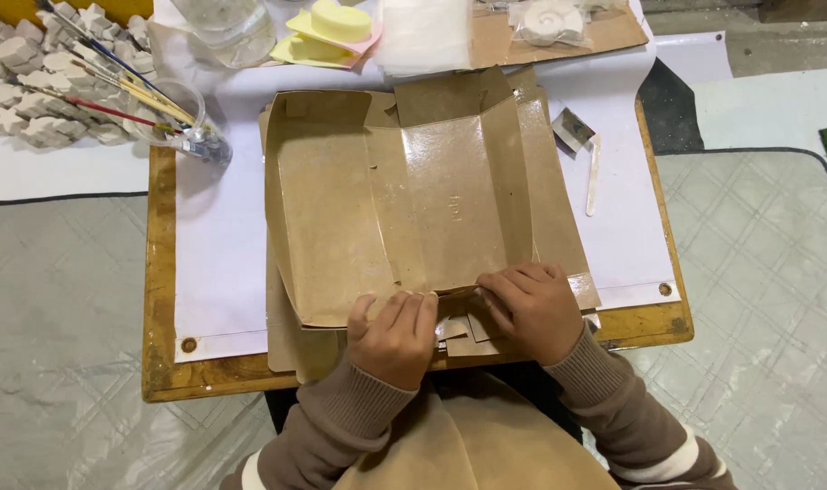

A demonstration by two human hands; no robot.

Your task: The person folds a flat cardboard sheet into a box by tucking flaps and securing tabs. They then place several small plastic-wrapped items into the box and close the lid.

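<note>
Kraft-paper box blank (404, 209) is being pressed at its near edge by curled left hand (393, 336) and right hand (530, 308), crowded by paintbrush cup (179, 118) and yellow sponges (327, 34).

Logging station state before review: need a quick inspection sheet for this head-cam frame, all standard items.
Surface: small wooden table under a white sheet.
Job's things: flattened brown cardboard box, glossy inside, lying open.
Clutter: cup of paintbrushes, yellow sponges, white plaster shapes, wooden stick.
Grippers: left hand and right hand press the box's near edge.
Cables: nothing seen.
Surroundings: grey quilted mat on the floor.
</note>
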